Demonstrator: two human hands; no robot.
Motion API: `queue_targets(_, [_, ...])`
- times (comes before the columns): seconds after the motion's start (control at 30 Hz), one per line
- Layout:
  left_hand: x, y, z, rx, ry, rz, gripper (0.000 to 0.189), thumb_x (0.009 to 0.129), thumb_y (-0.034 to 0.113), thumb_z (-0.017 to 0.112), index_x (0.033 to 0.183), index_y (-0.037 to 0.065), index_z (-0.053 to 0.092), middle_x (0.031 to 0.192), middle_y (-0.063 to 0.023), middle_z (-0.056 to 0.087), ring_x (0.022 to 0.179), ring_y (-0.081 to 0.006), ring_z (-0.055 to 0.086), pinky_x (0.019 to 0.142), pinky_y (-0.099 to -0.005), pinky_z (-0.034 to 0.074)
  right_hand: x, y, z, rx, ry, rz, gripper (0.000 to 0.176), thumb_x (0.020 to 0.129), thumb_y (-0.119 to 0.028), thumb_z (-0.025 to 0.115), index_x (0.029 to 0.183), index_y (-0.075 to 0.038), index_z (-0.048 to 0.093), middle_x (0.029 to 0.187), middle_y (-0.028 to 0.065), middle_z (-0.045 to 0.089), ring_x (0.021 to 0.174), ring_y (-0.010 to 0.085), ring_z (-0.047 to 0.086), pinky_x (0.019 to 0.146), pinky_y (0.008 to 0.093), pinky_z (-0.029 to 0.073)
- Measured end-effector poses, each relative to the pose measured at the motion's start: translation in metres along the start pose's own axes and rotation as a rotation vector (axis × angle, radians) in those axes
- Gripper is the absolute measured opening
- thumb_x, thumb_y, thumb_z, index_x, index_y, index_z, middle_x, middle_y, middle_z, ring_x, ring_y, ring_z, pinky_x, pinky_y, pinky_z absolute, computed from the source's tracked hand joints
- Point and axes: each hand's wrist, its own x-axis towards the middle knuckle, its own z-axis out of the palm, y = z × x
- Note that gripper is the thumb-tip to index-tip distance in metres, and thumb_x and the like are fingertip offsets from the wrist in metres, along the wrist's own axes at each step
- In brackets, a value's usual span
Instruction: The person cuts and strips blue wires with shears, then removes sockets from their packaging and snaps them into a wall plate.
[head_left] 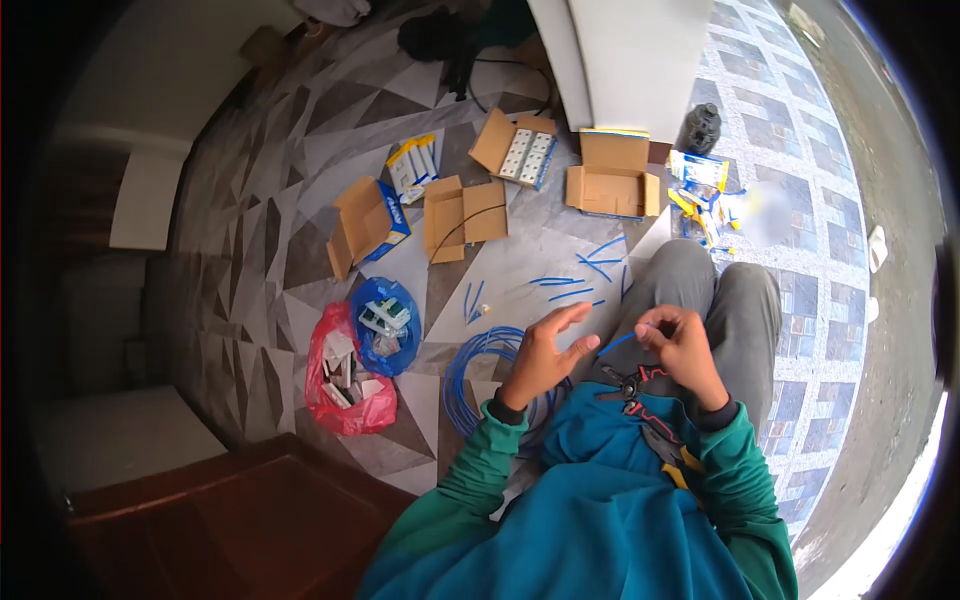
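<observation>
Between thumb and fingers, my right hand [682,352] pinches a short piece of blue wire [617,344], which points left toward my other hand. My left hand [545,358] is held up with fingers and thumb apart, holding nothing. On my lap lie wire strippers [640,388] with red and black handles, jaws spread, just below my right hand. Pliers with yellow handles [676,462] rest beside them. A coil of blue wire [462,385] is on the floor, partly hidden by my left forearm. Several cut blue wire pieces [560,282] are scattered on the tiles beyond my hands.
Open cardboard boxes [466,215] stand ahead, one holding white socket-like pieces [528,153]. A red bag [348,400] and a blue bag [386,325] with small parts sit at left. Yellow and white packets [700,200] and a dark bottle [703,130] are at right, near a white pillar [640,70].
</observation>
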Motion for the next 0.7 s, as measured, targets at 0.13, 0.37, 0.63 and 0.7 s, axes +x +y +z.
queue_targets(0.13, [0.002, -0.016, -0.049, 0.128, 0.091, -0.002, 0.030, 0.084, 0.010, 0.069, 0.110, -0.003, 0.062, 0.106, -0.0132, 0.067, 0.096, -0.0217, 0.066, 0.086, -0.0311, 0.051, 0.040, 0.007, -0.003, -0.250, -0.020, -0.150, 0.006, 0.081, 0.000, 0.066, 0.084, 0.004, 0.063, 0.066, 0.0016, 0.060, 0.060, 0.0066, 0.054, 0.054, 0.0232, 0.042])
queue_targets(0.37, [-0.002, -0.017, -0.136, 0.266, 0.277, 0.026, 0.024, 0.085, 0.013, 0.067, 0.104, 0.000, 0.065, 0.094, -0.0121, 0.069, 0.084, -0.0213, 0.068, 0.077, -0.0300, 0.052, 0.079, -0.003, 0.014, -0.741, -0.089, -0.373, 0.042, 0.072, -0.017, 0.077, 0.105, 0.003, 0.061, 0.088, 0.0190, 0.064, 0.079, 0.0327, 0.063, 0.073, 0.0389, 0.049])
queue_targets(0.63, [0.141, -0.087, -0.220, 0.585, 0.533, -0.069, 0.027, 0.081, 0.022, 0.067, 0.099, 0.002, 0.066, 0.088, -0.0180, 0.069, 0.080, -0.0305, 0.068, 0.073, -0.0372, 0.053, 0.013, -0.030, -0.059, -0.497, -0.026, -0.244, 0.029, 0.077, -0.004, 0.070, 0.103, 0.006, 0.062, 0.086, 0.0144, 0.065, 0.076, 0.0195, 0.063, 0.072, 0.0294, 0.051])
queue_targets(0.7, [0.199, -0.152, -0.242, 0.774, 0.606, 0.013, 0.034, 0.081, 0.026, 0.064, 0.101, -0.001, 0.063, 0.092, -0.0249, 0.066, 0.087, -0.0403, 0.064, 0.079, -0.0438, 0.051, -0.010, -0.027, -0.084, -0.467, 0.097, -0.185, 0.029, 0.078, -0.004, 0.070, 0.103, 0.006, 0.062, 0.086, 0.0128, 0.065, 0.076, 0.0181, 0.063, 0.072, 0.0290, 0.051])
